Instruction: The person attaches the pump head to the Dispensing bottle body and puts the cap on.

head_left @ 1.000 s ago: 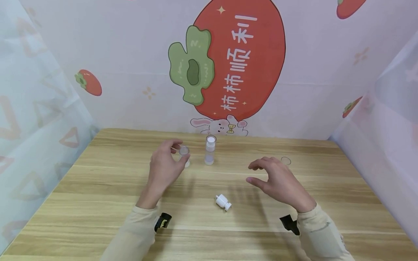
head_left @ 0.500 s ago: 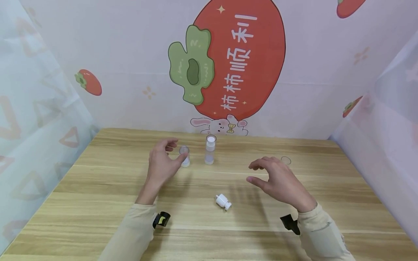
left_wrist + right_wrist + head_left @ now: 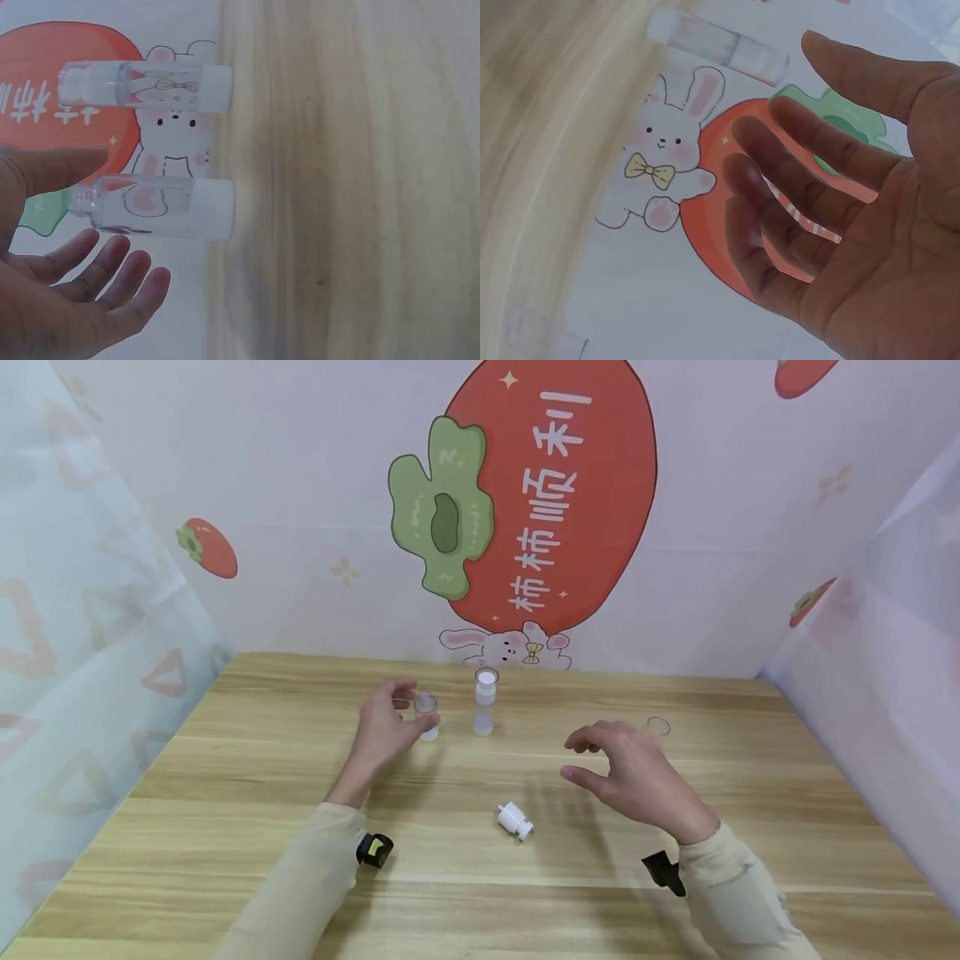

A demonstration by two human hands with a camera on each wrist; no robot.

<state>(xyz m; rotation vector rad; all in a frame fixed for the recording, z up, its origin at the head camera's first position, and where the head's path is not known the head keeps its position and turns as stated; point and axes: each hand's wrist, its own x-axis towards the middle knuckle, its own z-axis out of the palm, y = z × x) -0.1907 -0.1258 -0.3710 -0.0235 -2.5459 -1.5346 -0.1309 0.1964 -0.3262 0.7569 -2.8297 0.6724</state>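
Observation:
A clear bottle with a white base (image 3: pixel 428 734) stands upright at the back left of the table, its threaded neck uncapped. My left hand (image 3: pixel 386 727) is spread around its upper part, thumb in front. In the left wrist view, gaps show between this bottle (image 3: pixel 146 206) and the curved fingers (image 3: pixel 124 281). To its right stands a taller-looking bottle (image 3: pixel 483 714) with a white top under a clear cap. My right hand (image 3: pixel 637 772) hovers over the right side with relaxed fingers and holds nothing. Between the hands, a white pump head (image 3: pixel 514 820) lies on its side.
A transparent cap-like piece with a thin dark rim (image 3: pixel 658 727) is on the table beyond the right hand. The wooden table (image 3: pixel 450 902) ends at a printed backdrop (image 3: pixel 300 593) with a persimmon and a rabbit. Cloth walls rise on both sides.
My left hand shifted slightly left from the uncapped bottle, then came back toward it. The right hand has hardly moved, and the bottles and pump head stay in place.

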